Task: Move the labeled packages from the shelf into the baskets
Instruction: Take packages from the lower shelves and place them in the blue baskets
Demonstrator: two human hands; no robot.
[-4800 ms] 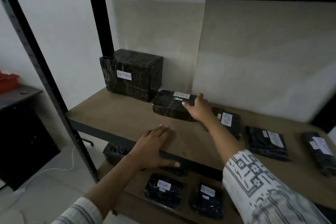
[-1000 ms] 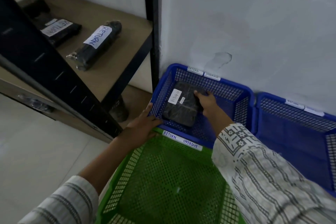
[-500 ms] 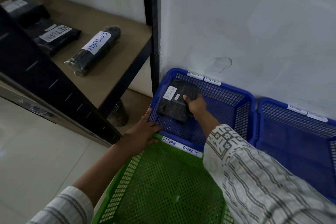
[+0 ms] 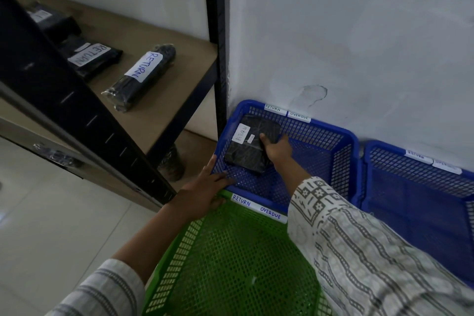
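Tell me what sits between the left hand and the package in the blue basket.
Head view: only the blue basket's mesh wall and a strip of its bare floor separate the left hand from the package.

- I stand in what looks like a small storeroom or returns-sorting corner, not a home room.
- Beside me is a black metal rack (image 4: 216,33) with plain board shelves (image 4: 154,41), the sort used for stock.
- On the shelves lie black wrapped packages (image 4: 139,77) with white handwritten labels reading RETURN.
- On the pale tiled floor (image 4: 51,213) plastic mesh baskets sit against a bare, scuffed white wall (image 4: 359,46): a blue basket (image 4: 351,141), a second blue basket (image 4: 366,161), and a green basket (image 4: 179,251).
- The basket rims carry tags (image 4: 259,206) marked RETURN and OVERDUE.
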